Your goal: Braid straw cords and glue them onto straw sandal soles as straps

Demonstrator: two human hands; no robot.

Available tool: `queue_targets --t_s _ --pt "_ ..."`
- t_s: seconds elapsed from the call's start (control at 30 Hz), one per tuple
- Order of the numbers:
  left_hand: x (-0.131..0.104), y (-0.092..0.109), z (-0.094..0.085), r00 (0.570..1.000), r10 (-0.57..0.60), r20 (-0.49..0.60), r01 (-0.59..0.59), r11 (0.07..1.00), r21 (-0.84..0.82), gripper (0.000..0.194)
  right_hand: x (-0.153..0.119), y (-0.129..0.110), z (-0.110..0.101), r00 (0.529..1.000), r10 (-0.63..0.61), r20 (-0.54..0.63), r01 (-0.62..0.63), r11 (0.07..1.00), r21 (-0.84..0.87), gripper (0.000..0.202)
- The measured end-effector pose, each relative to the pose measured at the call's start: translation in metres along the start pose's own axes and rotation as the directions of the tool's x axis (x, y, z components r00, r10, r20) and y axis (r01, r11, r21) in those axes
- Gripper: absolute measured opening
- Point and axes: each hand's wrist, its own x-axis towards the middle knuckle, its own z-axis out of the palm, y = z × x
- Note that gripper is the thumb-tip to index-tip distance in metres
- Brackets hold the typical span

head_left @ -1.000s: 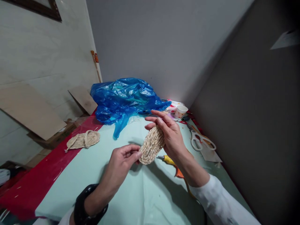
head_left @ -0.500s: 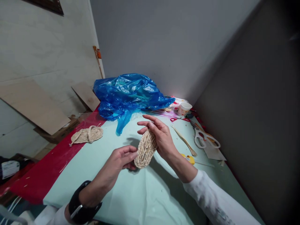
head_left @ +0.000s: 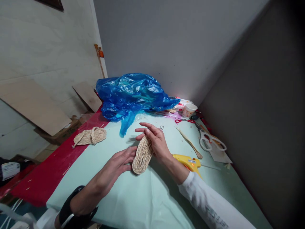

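The right hand (head_left: 157, 143) is gripping a woven sole (head_left: 143, 156) near its upper end, with the thumb lying across the near face; the other fingers are extending past the upper left edge, partly spread. The sole is standing tilted above the table cover (head_left: 140, 203), its upper end leaning to the right and its rounded lower end pointing down and to the left. The left hand (head_left: 116, 163) is reaching to the sole's left edge with its fingers extended and is not closing around it. Its fingertips are lying right at that edge; whether they are pressing on it cannot be told. A black band (head_left: 75, 208) is encircling the left wrist.

A yellow glue gun (head_left: 190, 162) is lying just beyond the right forearm, which is partly hiding it. A straw strip (head_left: 189, 143) is lying near it, and scissors with white handles (head_left: 208, 144) are resting farther right, partly over a pale card (head_left: 221, 156). Red-handled scissors (head_left: 178, 121) are lying toward the back, near a paper cup (head_left: 190, 109). A blue plastic bag (head_left: 135, 95) is occupying the far side. At left, a woven slipper (head_left: 89, 136) is straddling the table cover and a red cloth (head_left: 45, 171).
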Motion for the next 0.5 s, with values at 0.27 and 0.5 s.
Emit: queue_targets --t_s 0.27,0.5 --pt "-0.006 0.004 -0.026 0.927 0.238 -0.291 -0.168 0.955 0.246 0.057 0.023 0.003 -0.007 0.989 -0.138 0.047 0.142 0.833 -0.535 0.027" --pt "-0.024 0.008 -0.057 0.717 0.391 -0.577 -0.260 0.918 0.300 0.032 -0.059 -0.039 -0.021 0.944 -0.046 0.326 0.297 0.548 -0.782 0.030"
